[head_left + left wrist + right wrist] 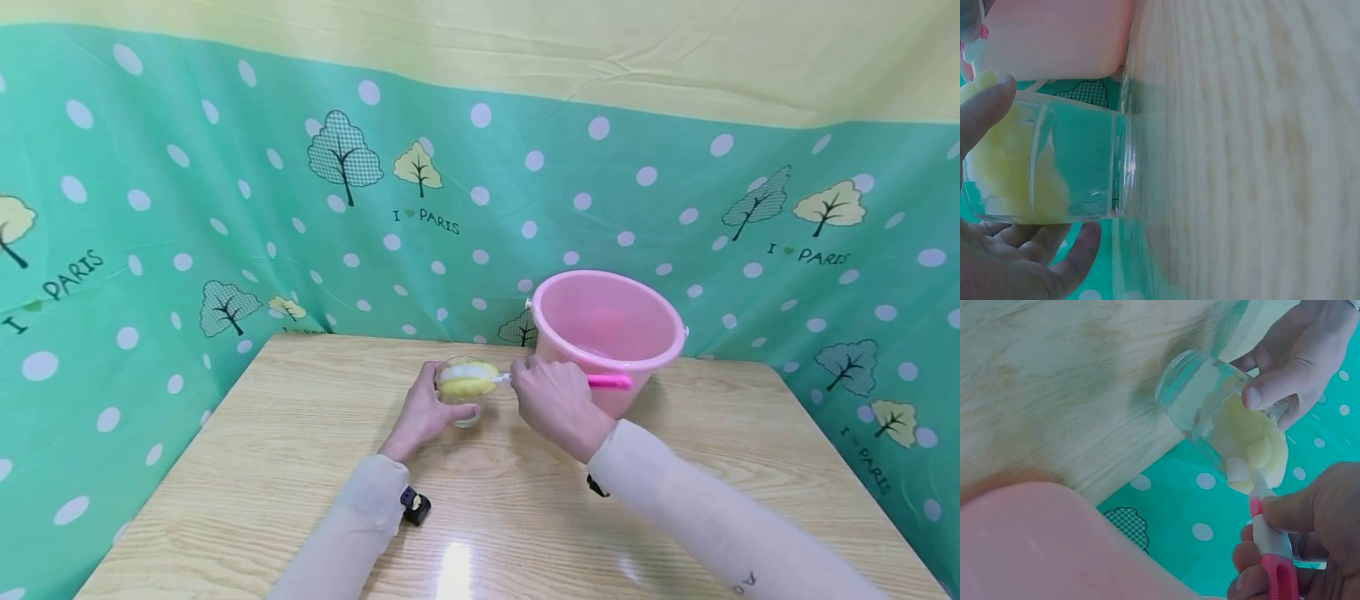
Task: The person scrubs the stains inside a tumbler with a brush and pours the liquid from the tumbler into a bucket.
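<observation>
My left hand (423,414) holds a clear drinking glass (1085,156), thumb on one side and fingers on the other. The glass's base is close over the tabletop in the left wrist view. A sponge bottle brush has its yellow and white sponge head (1250,440) partly inside the glass's mouth. My right hand (558,402) grips the brush's pink and white handle (1272,540), thumb pressed along it near the neck. In the head view the pink handle end (611,382) sticks out past the right hand.
A pink bucket (551,333) stands at the back of the wooden table (300,467), right behind the right hand. A green polka-dot curtain (480,275) with printed trees hangs round the table's back and sides. Black wrist devices (415,506) sit at both cuffs.
</observation>
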Demonstrator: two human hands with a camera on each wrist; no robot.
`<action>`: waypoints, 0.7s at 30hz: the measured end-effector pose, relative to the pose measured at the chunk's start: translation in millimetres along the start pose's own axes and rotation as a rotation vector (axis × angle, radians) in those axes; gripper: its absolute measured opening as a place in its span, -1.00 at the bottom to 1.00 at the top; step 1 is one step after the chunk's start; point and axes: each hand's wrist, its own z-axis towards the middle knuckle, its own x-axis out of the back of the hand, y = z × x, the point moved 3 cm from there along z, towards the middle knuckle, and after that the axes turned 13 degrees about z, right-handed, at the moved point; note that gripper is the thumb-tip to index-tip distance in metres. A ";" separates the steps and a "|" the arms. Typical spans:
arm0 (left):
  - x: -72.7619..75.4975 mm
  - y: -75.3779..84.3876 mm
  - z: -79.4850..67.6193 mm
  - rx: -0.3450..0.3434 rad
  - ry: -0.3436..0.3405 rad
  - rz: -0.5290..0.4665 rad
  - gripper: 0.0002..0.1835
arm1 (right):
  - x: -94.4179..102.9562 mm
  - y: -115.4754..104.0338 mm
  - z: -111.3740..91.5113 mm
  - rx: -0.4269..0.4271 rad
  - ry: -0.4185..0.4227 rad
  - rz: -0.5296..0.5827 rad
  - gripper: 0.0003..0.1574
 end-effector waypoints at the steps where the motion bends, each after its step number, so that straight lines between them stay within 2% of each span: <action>1: 0.0 0.0 -0.1 0.000 0.001 -0.001 -0.04 | -0.8 0.5 -0.4 0.001 0.007 0.003 -0.97; 5: 0.5 0.1 -1.0 0.005 0.000 -0.005 -0.05 | -3.7 2.6 -1.5 0.003 0.027 0.027 -0.94; 14: 0.2 -0.3 -1.3 0.007 -0.003 -0.005 -0.05 | -9.0 6.7 -3.2 -0.008 0.051 0.105 -0.72; 21: 0.5 -0.4 -0.3 0.011 -0.003 0.005 -0.06 | -11.4 8.8 -3.5 -0.018 0.052 0.119 -0.72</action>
